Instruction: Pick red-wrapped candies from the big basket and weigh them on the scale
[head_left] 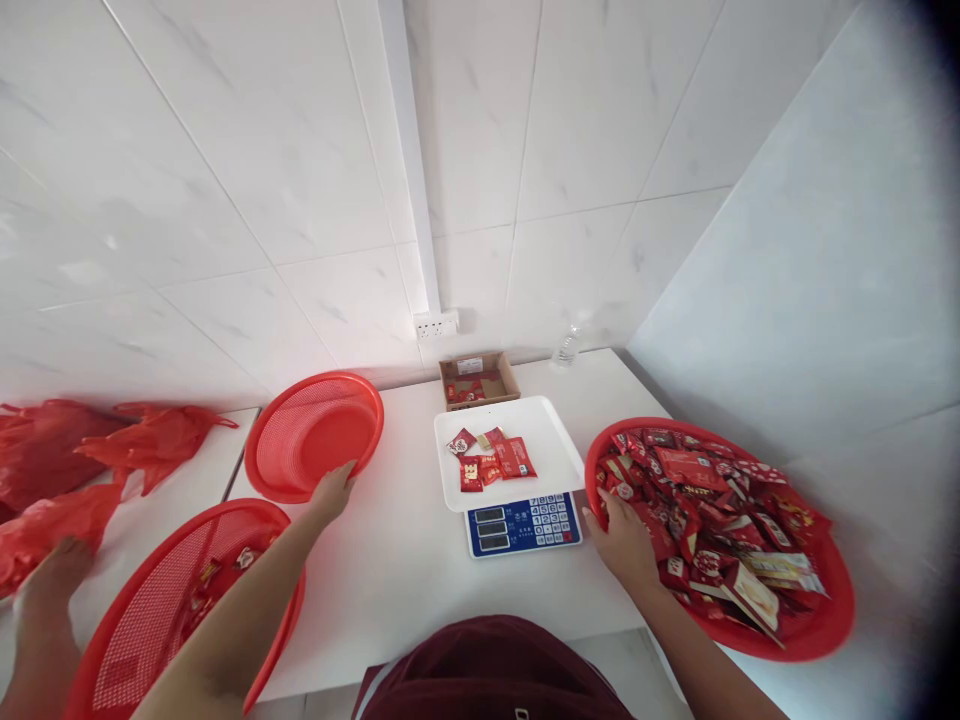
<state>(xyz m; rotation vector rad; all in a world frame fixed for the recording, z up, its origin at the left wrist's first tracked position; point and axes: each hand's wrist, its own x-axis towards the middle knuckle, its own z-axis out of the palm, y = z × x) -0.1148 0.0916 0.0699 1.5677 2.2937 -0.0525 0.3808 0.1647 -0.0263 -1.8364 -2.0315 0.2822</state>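
Note:
My left hand [334,492] grips the near rim of a round red plastic basket [300,385], whose bare bottom shows. With fingers over the edge, my right hand [626,540] grips the left rim of a larger red basket [832,635] heaped with red-wrapped snack packets [697,500]. Between my hands stands a digital scale [523,527] with a blue keypad panel. On its white tray [536,425] lie several small red packets [514,458]. My left forearm passes over a third red basket [112,610], which holds a few packets [206,590].
A small cardboard box [480,378] with red packets and a clear plastic bottle [568,347] stand near the tiled wall. At the far left, another person's hand [56,575] touches a red plastic bag [67,520]. A white socket strip [436,325] is on the wall.

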